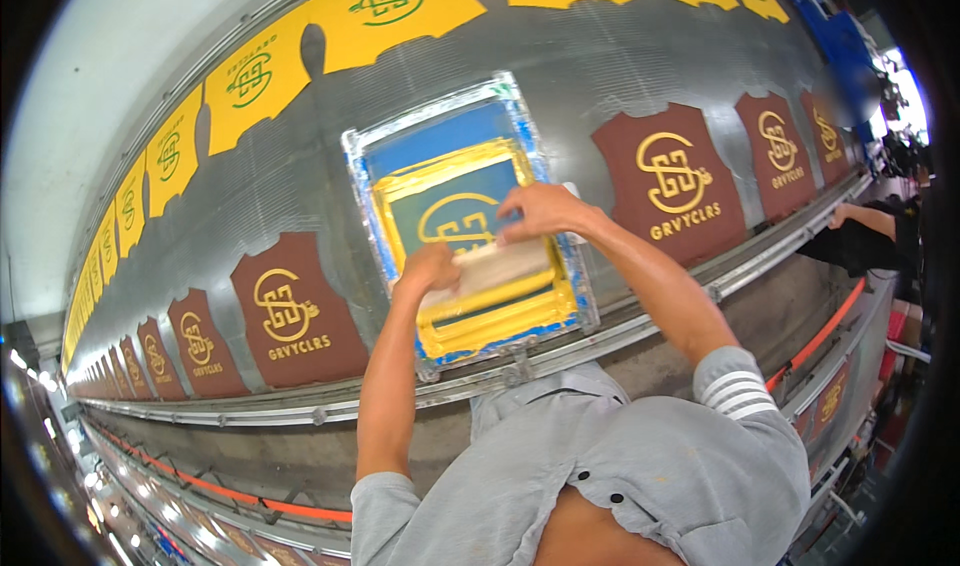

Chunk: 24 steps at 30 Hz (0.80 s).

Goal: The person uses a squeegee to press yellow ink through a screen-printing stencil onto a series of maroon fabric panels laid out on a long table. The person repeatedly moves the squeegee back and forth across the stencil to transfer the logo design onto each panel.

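Note:
A printing screen (527, 131) lies flat on the long grey table in front of me, its frame edged with silver and blue tape. Yellow ink (450, 176) borders the mesh, and a round emblem shows in the middle. Both hands hold a pale, wooden-looking squeegee (507, 266) laid across the mesh, slightly blurred. My left hand (432, 269) is closed over its left end. My right hand (543, 212) grips toward the right end, fingers bent over the top edge. Yellow ink lies along the screen's near part, below the squeegee.
Brown shirt panels (285, 311) with yellow prints line the near side of the table (420, 66), left and right of the screen. Yellow panels (390, 16) with green prints run along the far side. A metal rail (350, 403) follows the near edge. Another person's hand (862, 218) shows at right.

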Available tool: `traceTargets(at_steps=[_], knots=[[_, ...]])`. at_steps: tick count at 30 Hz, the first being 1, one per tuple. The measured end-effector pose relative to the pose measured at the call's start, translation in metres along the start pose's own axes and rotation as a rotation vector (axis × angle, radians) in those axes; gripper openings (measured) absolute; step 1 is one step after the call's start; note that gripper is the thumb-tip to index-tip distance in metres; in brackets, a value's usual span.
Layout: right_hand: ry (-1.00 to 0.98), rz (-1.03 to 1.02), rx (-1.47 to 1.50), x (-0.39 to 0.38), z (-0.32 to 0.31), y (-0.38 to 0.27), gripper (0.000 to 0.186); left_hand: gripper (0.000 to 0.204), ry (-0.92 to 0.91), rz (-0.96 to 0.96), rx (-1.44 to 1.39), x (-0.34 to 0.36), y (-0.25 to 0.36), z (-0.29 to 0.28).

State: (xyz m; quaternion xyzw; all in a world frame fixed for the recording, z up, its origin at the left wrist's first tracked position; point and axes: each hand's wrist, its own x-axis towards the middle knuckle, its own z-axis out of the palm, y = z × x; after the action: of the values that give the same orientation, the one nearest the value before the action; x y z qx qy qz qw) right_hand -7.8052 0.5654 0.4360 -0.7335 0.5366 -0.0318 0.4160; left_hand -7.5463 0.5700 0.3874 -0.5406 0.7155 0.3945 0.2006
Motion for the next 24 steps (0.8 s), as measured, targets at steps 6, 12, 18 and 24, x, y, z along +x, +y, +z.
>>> traceTargets(at_steps=[6, 12, 18, 24], knots=[[0.044, -0.031, -0.482, 0.099, -0.006, 0.006, 0.022, 0.021, 0.598, 0.081, 0.111, 0.031, -0.017, -0.062], [0.256, -0.154, -0.48, 0.103, 0.0, 0.03, 0.019, 0.022, 0.583, 0.094, 0.176, 0.053, -0.034, -0.07], [0.272, -0.222, -0.383, 0.074, 0.027, 0.024, 0.012, 0.037, 0.605, 0.088, 0.137, 0.026, -0.042, -0.029], [0.286, -0.227, -0.3, -0.005, 0.075, 0.015, 0.014, 0.043, 0.638, 0.144, 0.061, -0.032, -0.029, 0.041]])
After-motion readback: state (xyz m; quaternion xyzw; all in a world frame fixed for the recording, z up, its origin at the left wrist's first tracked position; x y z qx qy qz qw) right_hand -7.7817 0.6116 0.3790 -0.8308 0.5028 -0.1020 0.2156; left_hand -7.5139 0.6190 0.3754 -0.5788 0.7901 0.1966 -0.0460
